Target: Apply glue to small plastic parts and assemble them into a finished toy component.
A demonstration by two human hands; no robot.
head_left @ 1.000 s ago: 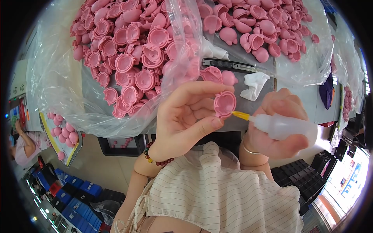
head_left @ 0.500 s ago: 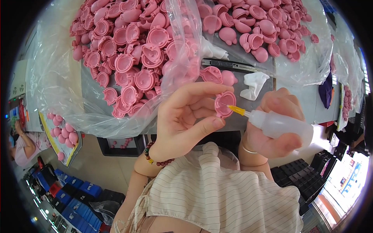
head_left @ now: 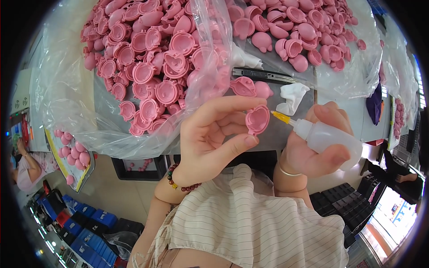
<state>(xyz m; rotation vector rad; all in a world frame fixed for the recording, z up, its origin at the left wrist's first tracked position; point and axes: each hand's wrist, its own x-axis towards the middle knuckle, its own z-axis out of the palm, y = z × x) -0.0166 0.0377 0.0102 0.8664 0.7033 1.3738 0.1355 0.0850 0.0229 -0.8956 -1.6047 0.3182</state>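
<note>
Between the thumb and index finger of my left hand [head_left: 219,134] is a pink plastic shell half [head_left: 258,119], its hollow side turned up and to the right. My right hand [head_left: 319,145] is wrapped around a translucent squeeze bottle [head_left: 333,142] lying almost level. The bottle's yellow needle tip [head_left: 280,117] points at the shell from the right, a small gap away from its rim. Just beyond my left fingertips, a pink shell piece [head_left: 243,86] and a round pink piece [head_left: 263,90] rest on the table.
Piles of pink shell parts [head_left: 143,71] lie on clear plastic sheeting [head_left: 67,89] at the far left and far right. A black utility knife [head_left: 263,75] and crumpled white tissue [head_left: 292,97] are in front. A tray of pink balls [head_left: 73,156] stands left; blue bins [head_left: 105,216] are below.
The squeeze bottle has drawn back to the right, so its yellow tip has left the shell's hollow. My left hand stays nearly still; the shell has turned slightly. A person appears at the far right.
</note>
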